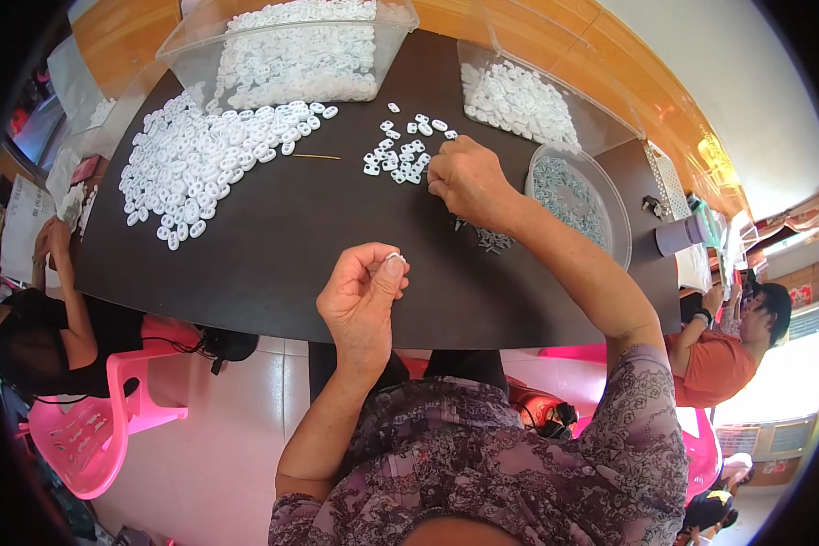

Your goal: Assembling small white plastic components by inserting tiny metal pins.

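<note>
Being fingertip-pinched in the left hand (359, 296), seven o'clock from the right hand (471, 182), whose curled fingers' contents cannot be told, a small white plastic piece (396, 257) could be dropped through slackened grip.

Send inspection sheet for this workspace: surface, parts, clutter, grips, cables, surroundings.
Surface: dark brown tabletop, partly covered.
Parts: white oval two-holed plastic pieces heaped left, smaller white cluster to their right, more in large clear rectangular plastic bin and smaller clear plastic bin; grey metallic screw-like bits loose by right forearm and in clear round plastic tub.
Clutter: thin yellow stick; grey-purple cylindrical cup, right.
Grips: left grip pinches small white piece; right grip at cluster's right edge, contents hidden.
Cables: thin black cable by pink plastic chair, left.
Surroundings: person in black, left; person in orange, right; pale tiled floor.
</note>
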`<control>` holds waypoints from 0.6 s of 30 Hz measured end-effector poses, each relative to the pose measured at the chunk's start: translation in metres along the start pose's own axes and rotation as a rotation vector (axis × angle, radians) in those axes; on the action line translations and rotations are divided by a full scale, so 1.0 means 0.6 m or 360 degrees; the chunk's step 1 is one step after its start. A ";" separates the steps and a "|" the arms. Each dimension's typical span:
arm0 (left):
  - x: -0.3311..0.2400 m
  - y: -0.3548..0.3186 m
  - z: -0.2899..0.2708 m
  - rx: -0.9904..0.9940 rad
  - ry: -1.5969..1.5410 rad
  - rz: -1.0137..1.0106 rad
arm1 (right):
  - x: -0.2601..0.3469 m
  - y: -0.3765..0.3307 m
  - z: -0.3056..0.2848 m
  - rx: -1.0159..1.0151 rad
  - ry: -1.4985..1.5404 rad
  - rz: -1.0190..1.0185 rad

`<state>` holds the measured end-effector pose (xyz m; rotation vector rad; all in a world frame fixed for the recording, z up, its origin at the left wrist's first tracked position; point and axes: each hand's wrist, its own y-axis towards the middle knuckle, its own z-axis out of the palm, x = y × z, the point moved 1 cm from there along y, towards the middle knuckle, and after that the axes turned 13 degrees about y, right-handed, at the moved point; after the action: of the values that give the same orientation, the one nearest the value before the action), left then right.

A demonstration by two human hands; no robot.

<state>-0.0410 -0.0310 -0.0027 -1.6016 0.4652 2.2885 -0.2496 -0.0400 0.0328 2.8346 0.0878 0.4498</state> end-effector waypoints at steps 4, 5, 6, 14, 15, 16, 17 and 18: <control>0.000 0.000 0.003 -0.0010 -0.0040 -0.0001 | 0.004 -0.004 0.001 -0.0086 -0.0064 -0.0188; -0.001 -0.001 0.001 -0.0031 -0.0040 -0.0009 | 0.014 -0.005 -0.001 -0.0137 -0.0059 -0.0248; -0.001 -0.001 -0.001 -0.0041 -0.0034 -0.0011 | 0.023 -0.010 -0.007 -0.0134 -0.0049 -0.0253; -0.012 -0.002 -0.003 0.0045 -0.0109 -0.0153 | 0.135 -0.070 -0.062 0.0059 0.1062 0.0164; -0.014 -0.005 -0.003 0.0042 -0.0102 -0.0161 | 0.139 -0.073 -0.063 0.0064 0.1222 0.0226; -0.016 -0.008 -0.003 0.0050 -0.0101 -0.0170 | 0.138 -0.076 -0.059 0.0068 0.1233 0.0231; -0.018 -0.010 -0.003 0.0055 -0.0100 -0.0177 | 0.137 -0.078 -0.055 0.0033 0.1204 0.0101; -0.020 -0.013 -0.002 0.0048 -0.0092 -0.0183 | 0.138 -0.079 -0.053 -0.0002 0.1174 -0.0029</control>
<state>-0.0326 -0.0253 0.0073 -1.5031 0.3812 2.2253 -0.1818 0.0222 0.0731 2.5065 0.2501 1.4527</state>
